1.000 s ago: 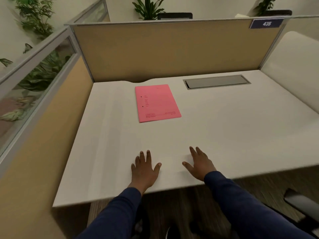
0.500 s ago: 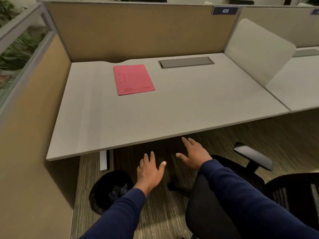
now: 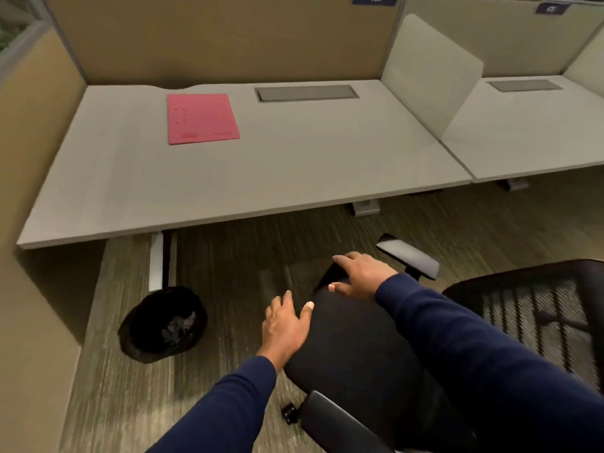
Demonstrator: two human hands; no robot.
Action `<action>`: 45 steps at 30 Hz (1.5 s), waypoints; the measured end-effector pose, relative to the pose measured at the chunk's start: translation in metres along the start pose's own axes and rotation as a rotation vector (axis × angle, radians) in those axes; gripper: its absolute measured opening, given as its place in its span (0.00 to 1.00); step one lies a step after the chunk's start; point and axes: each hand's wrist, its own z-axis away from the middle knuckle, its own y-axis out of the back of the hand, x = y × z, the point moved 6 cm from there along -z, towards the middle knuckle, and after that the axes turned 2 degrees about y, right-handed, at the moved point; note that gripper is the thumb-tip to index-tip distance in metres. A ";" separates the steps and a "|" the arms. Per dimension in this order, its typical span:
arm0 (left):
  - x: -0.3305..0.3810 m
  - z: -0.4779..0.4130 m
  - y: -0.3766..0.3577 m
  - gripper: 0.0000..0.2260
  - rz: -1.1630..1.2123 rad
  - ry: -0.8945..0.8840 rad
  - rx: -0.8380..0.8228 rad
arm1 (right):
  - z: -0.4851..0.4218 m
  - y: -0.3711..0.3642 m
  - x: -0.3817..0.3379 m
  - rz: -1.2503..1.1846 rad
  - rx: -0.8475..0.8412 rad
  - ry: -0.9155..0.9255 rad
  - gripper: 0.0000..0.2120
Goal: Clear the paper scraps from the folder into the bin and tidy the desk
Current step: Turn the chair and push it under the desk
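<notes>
Desk (image 3: 294,178): spans upper frame.
Chair seat (image 3: 353,348): lower centre. Right hand (image 3: 361,276) rests on its front edge, fingers spread; left hand (image 3: 286,325) open at its side edge (neither holds anything).
Bin (image 3: 163,323): lower left, scraps (image 3: 178,325) inside.
Folder (image 3: 201,118): 1, closed, upper left on desk.
Risk: pushed carelessly, chair could roll into bin and tip it.

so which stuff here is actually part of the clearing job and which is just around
Part of the job:
- pink folder, closed, flat on the desk
- black bin on the floor, crumpled paper inside
- left hand and right hand, on the office chair

Just around:
- cable tray cover
- white side divider
- neighbouring desk
</notes>
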 end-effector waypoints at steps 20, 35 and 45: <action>0.184 0.209 -0.258 0.25 0.267 0.071 -0.385 | 0.221 0.001 0.282 0.252 -0.029 -0.115 0.30; 0.307 0.284 -0.272 0.40 0.200 -0.348 -0.383 | 0.304 -0.084 0.375 0.216 0.049 0.099 0.43; 0.315 0.288 -0.295 0.54 -0.116 -0.486 -0.336 | 0.293 -0.110 0.386 0.297 0.222 0.195 0.36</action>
